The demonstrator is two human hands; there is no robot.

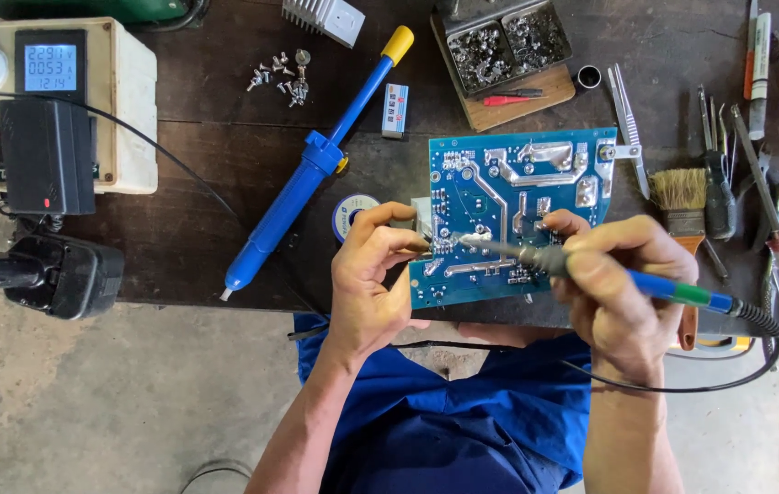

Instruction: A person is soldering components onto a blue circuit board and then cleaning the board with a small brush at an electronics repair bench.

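A blue circuit board (536, 192) lies solder side up at the front edge of the dark workbench. My right hand (623, 293) grips a blue-handled soldering iron (673, 293), and its tip touches the board's lower left area. My left hand (371, 279) pinches something thin at the board's left edge, next to the iron's tip; what it holds is too small to make out. A solder spool (350, 212) sits just above that hand.
A blue desoldering pump (316, 160) with a yellow cap lies diagonally left of the board, loose screws (280, 78) beyond it. A power meter box (51, 101) stands far left. A tray of metal parts (504, 41), a brush (680, 197), screwdrivers and pliers (773, 210) crowd the right.
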